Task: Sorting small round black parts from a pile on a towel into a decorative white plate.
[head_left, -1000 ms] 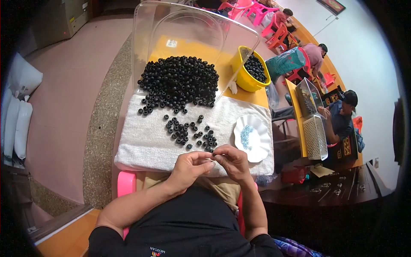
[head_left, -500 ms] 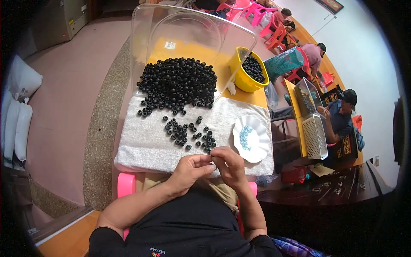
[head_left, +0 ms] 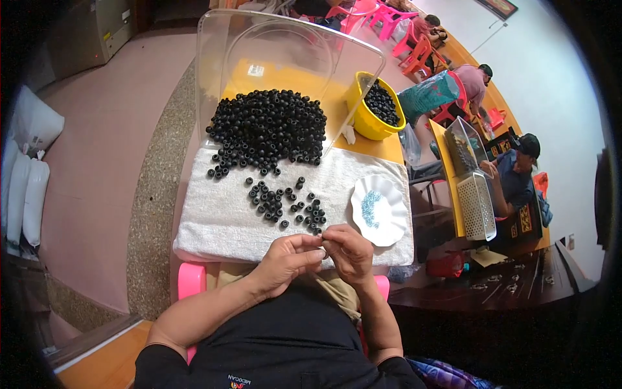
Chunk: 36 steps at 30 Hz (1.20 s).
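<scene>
My left hand (head_left: 289, 262) and my right hand (head_left: 350, 253) meet at the front edge of a white towel (head_left: 214, 223). Both are pinched closed, fingertips together, around something too small to make out. Just beyond them, a loose group of black beads (head_left: 267, 200) with holes lies on the towel. Farther off is a large heap of black beads (head_left: 272, 126). To the right of the beads stands a white scalloped dish (head_left: 394, 217) holding small pale-blue pieces (head_left: 370, 209).
A clear plastic bin (head_left: 291, 32) stands tilted behind the heap. At the table's far right, a yellow tub (head_left: 379, 129) holds more black pieces. On the right, a person (head_left: 518, 168) sits by a white perforated basket (head_left: 476, 207). White sacks (head_left: 32, 194) stand at the left.
My right hand has shifted very slightly toward me and to the right, fingertips still against the left hand's. The beads and dish look unchanged.
</scene>
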Available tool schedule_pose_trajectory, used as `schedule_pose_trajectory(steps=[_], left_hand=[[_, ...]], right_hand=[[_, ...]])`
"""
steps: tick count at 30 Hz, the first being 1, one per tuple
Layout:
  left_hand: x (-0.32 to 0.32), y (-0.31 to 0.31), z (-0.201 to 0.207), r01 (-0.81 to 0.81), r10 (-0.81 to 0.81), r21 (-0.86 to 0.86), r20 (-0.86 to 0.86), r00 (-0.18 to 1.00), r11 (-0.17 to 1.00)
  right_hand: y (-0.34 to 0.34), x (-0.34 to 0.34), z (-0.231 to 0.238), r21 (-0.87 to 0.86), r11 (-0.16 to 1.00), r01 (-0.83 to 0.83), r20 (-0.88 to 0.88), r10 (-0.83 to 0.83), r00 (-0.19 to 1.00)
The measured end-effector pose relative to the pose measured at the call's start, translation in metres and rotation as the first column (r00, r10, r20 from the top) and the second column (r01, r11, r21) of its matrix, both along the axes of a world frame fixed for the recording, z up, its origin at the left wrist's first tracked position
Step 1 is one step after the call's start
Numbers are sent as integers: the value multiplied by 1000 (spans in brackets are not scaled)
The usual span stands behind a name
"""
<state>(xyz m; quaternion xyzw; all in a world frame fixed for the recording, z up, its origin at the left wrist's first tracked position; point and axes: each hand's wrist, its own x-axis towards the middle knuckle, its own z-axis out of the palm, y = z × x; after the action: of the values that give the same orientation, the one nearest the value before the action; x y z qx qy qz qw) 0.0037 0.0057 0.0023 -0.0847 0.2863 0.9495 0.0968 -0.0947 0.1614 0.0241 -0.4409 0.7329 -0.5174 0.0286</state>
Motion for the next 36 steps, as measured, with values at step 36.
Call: schedule_pose_trajectory(steps=[36], left_hand=[[-2, -2, -3, 22, -49, -280, -91, 995, 960]], right_hand=[[15, -4, 19, 40, 991, -125, 226, 113, 968]])
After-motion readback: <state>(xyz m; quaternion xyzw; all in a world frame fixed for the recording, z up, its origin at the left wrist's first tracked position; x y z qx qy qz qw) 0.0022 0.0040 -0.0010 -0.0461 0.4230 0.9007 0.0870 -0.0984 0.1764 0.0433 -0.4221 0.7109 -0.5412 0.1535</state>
